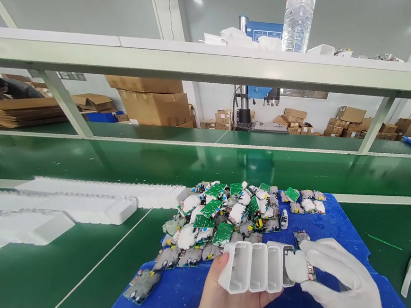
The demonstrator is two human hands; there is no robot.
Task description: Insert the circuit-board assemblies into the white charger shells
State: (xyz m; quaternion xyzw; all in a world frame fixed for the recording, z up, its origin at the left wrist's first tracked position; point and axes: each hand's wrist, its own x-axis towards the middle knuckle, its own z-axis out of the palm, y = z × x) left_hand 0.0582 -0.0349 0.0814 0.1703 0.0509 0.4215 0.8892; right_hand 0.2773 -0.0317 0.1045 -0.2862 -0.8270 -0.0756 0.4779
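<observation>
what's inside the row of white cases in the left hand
Three cases in the row show inner walls and no board. At the fourth case, the right hand holds a circuit board across the opening, hiding most of its inside.

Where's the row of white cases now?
Head view, lower centre: the white cases are in the left hand, the right hand holding a circuit board at their right end.

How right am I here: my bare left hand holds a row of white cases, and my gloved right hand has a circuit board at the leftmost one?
Not quite: the head view shows the circuit board at the rightmost case. Your bare left hand does hold the row of white cases, and your gloved right hand has the board.
</observation>
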